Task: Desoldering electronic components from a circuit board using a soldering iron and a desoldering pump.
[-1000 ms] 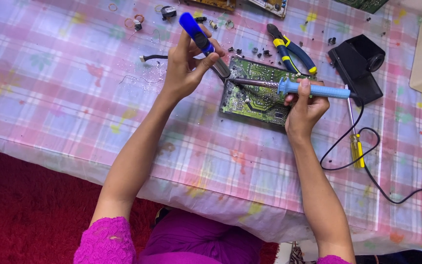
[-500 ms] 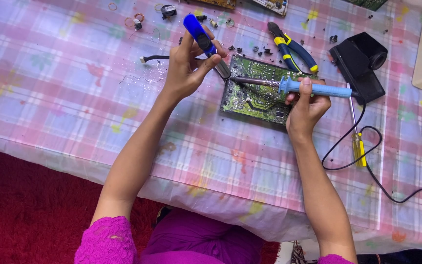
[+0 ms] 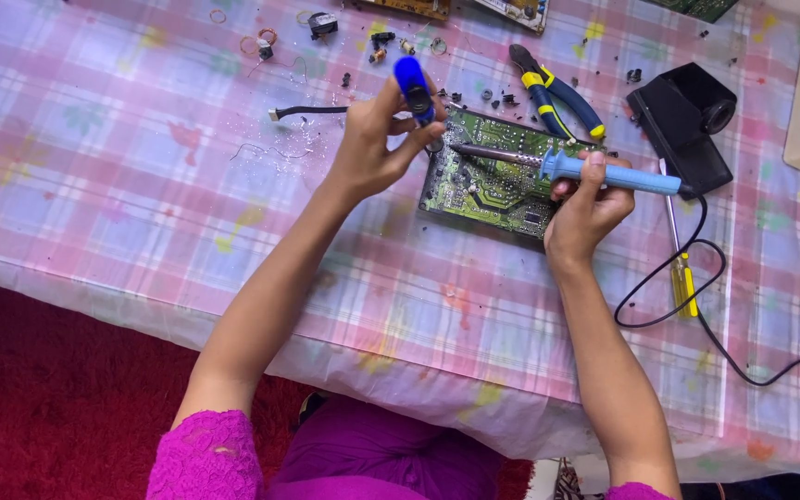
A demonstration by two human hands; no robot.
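Pink plaid cloth [image 3: 122, 176] covers the table, with red carpet [image 3: 57, 407] below its near edge at 7 o'clock. On the cloth, just right of centre, lies a green board [image 3: 488, 185]. The left hand [image 3: 377, 139] is raised over the board's 9 o'clock corner, fingers closed around a blue pump [image 3: 414, 88] that stands nearly upright, its tip hidden behind the fingers near that corner. The right hand [image 3: 585, 208] sits at the board's 3 o'clock end, fingers wrapped around the light-blue handle of an iron [image 3: 604, 174]; the iron lies almost level, its metal shaft pointing toward 9 o'clock across the board, tip just beside the pump's lower end. A black cord [image 3: 687, 296] runs from the handle toward 4 o'clock. Pliers [image 3: 557, 93] with blue and yellow grips rest at the board's 1 o'clock, a black stand [image 3: 687, 125] at 2 o'clock, and a yellow-handled screwdriver [image 3: 682, 268] lies at 4 o'clock of the right hand. Small loose parts [image 3: 372, 46] are scattered at 11 o'clock.
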